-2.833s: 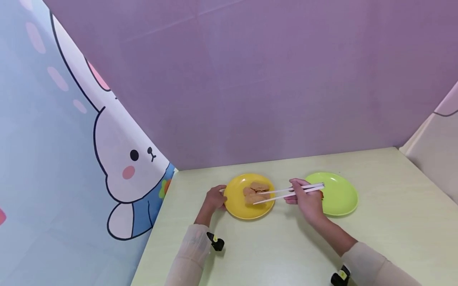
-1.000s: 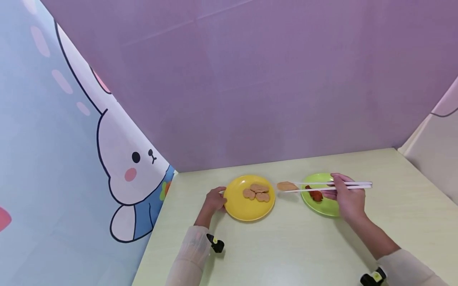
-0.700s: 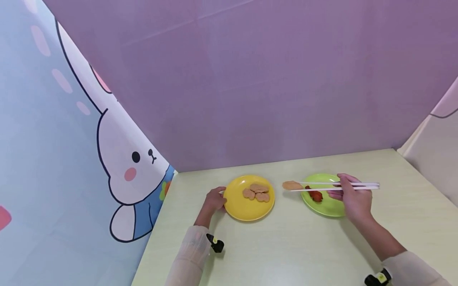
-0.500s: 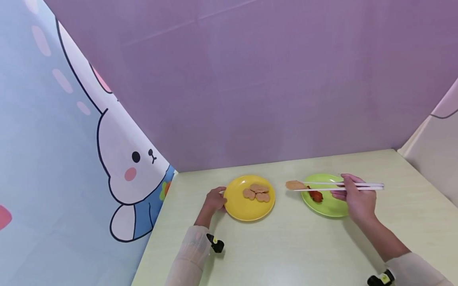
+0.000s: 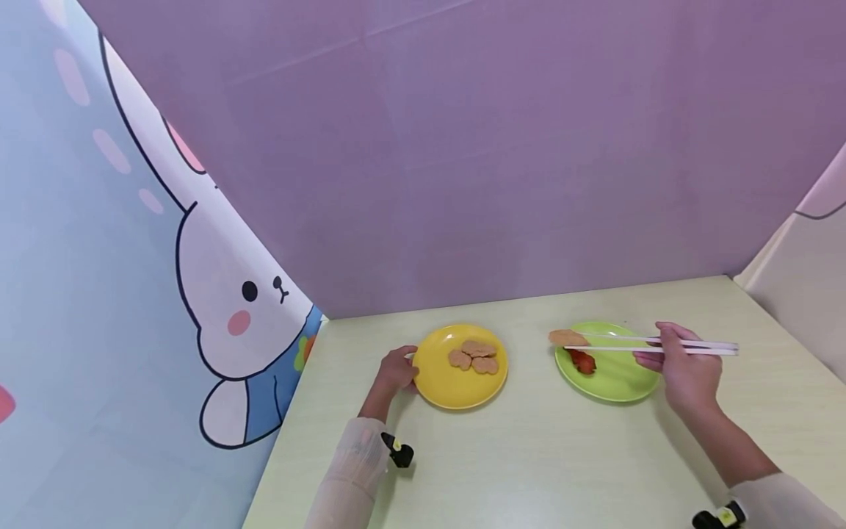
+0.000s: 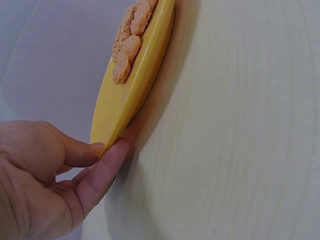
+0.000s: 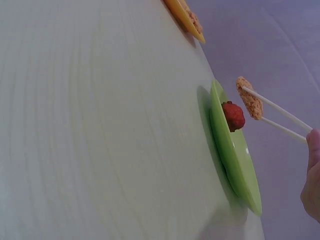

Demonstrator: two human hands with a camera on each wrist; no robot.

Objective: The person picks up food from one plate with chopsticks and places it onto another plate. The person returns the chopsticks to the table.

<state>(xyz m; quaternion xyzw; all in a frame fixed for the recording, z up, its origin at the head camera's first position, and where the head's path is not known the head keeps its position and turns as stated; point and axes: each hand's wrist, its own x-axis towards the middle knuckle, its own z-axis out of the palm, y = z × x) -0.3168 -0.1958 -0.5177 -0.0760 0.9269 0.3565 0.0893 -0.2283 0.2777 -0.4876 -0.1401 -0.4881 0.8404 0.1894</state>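
From where I stand, the tan piece (image 5: pixel 565 338) has just crossed from open bench (image 5: pixel 502 455) to the near-left rim of the green plate (image 5: pixel 621 382); a second ago it hung between the two plates. It is in the air, just beside and above the red piece (image 5: pixel 583 362) lying on that plate. The right hand (image 5: pixel 687 367) is closed around white chopsticks (image 5: pixel 720 352), their tips parted only as far as the tan piece they pinch.

The left hand (image 5: pixel 396 369) hasn't shifted: thumb over, finger under, it pinches the rim of the yellow plate (image 5: pixel 456 393), where three tan pieces (image 5: pixel 477 347) lie together. To my eye, this piece's trip across is nearly done, though it isn't set down yet, and the grip near its end looks a little slippery.
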